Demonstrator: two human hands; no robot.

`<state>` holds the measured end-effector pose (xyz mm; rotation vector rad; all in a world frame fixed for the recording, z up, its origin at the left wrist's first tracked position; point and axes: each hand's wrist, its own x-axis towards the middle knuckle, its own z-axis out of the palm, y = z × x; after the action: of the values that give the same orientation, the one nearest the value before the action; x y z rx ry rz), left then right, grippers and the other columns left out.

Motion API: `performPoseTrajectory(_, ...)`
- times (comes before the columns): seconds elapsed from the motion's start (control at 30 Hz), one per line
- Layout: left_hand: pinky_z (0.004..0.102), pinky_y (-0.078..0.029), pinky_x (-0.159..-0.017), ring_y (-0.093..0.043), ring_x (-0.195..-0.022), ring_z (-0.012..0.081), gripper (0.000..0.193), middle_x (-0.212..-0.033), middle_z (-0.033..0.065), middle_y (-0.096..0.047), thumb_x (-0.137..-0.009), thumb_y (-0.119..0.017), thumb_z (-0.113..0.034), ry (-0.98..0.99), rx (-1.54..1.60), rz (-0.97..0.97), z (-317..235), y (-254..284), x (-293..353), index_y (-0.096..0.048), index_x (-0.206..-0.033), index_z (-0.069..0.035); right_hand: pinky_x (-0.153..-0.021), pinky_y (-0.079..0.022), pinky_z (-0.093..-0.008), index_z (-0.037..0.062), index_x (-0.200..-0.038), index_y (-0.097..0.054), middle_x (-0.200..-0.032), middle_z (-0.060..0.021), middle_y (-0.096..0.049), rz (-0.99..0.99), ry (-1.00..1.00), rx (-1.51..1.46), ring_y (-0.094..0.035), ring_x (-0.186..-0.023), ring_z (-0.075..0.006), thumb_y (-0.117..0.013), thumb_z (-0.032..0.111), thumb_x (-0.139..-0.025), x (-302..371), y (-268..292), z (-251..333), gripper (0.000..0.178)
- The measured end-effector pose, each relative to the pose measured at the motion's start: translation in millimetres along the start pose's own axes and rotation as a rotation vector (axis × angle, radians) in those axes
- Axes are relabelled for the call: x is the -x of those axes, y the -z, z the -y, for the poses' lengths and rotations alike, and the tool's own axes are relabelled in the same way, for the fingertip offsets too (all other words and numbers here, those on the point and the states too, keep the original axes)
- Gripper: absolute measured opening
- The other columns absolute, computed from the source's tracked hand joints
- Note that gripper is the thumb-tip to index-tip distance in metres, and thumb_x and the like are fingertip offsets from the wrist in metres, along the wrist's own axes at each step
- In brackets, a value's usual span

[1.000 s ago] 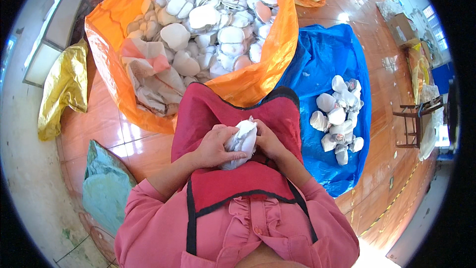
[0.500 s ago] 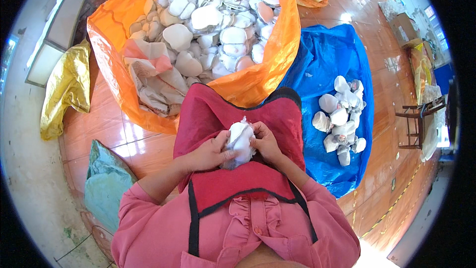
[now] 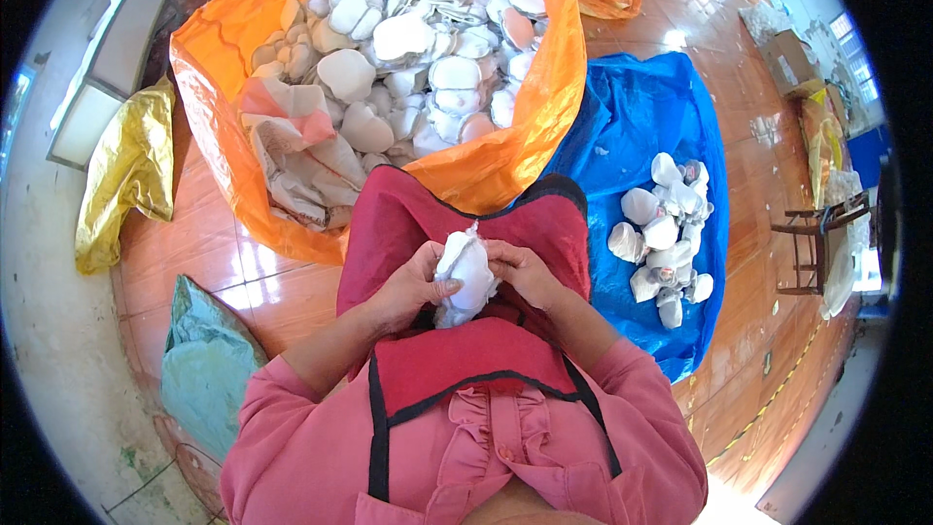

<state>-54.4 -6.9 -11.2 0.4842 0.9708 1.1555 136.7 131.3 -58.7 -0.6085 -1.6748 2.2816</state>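
Note:
Over my lap, which a red apron (image 3: 423,204) with black edging covers, I hold a soft white pad (image 3: 468,274) with a ragged, thready edge at its top. My left hand (image 3: 416,282) grips its left side, with the thumb lying across the front. On the other side, the fingers of my right hand (image 3: 520,272) pinch the upper right edge. The pad's back and the fingertips behind it are hidden. Just beyond my knees, a large open orange sack (image 3: 219,58) holds a heap of rounded white and cream pads (image 3: 403,36).
To my right a blue sheet or sack (image 3: 637,331) lies on the tiled floor, bearing a small pile of bunched white pieces (image 3: 671,233). Left of me are a yellow sack (image 3: 126,175) and a pale green sack (image 3: 209,369). A wooden stool (image 3: 812,233) and a cardboard box (image 3: 792,60) stand far right.
My left hand has shifted its grip, the thumb now crossing the pad's front. The pad stands more upright and shows a smoother face. My right hand has moved slightly along the edge.

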Motion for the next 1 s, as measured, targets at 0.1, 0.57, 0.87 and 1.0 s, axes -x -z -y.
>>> performPoseTrajectory(0.1,0.0341,-0.040,-0.099,-0.052,-0.109,0.0162,0.044,-0.112,0.0031,-0.055,-0.082,-0.075,-0.014,-0.054,0.056,-0.015,0,-1,-4,-0.045,-0.114,-0.009,-0.095,-0.041,-0.0312,0.0043,-0.103,-0.065,-0.105,-0.0016,-0.058,0.072,0.072,0.094,-0.054,-0.104,-0.0144,-0.063,0.007,-0.089,-8,9,11,0.015)
performPoseTrajectory(0.57,0.0275,-0.043,-0.089,-0.055,-0.100,0.0124,0.055,-0.104,-0.0018,-0.059,-0.067,-0.085,-0.009,0.079,-0.075,0.258,-18,19,-5,-0.053,-0.112,-0.010,-0.091,-0.046,-0.0272,0.0093,-0.127,-0.047,-0.113,-0.0004,-0.055,0.217,-0.163,-0.242,-0.055,-0.106,-0.0151,-0.083,0.006,-0.060,-20,-6,24,0.077)
performPoseTrajectory(0.87,0.0300,-0.043,-0.091,-0.055,-0.103,0.0141,0.047,-0.107,0.0003,-0.060,-0.070,-0.081,-0.005,0.205,0.014,0.467,-26,16,-18,-0.053,-0.108,-0.007,-0.083,-0.048,-0.0260,0.0106,-0.113,-0.052,-0.103,0.0030,-0.057,0.429,-0.306,-0.134,-0.055,-0.096,-0.0105,-0.080,0.003,-0.058,-22,-4,36,0.062)
performPoseTrajectory(1.0,0.0310,-0.044,-0.092,-0.056,-0.103,0.0153,0.051,-0.109,0.0023,-0.061,-0.068,-0.083,-0.007,0.259,0.064,0.472,-25,15,-21,-0.054,-0.110,-0.007,-0.081,-0.047,-0.0258,0.0119,-0.106,-0.051,-0.099,0.0039,-0.055,0.428,-0.316,-0.060,-0.053,-0.093,-0.0095,-0.077,0.001,-0.058,-25,-7,42,0.056)
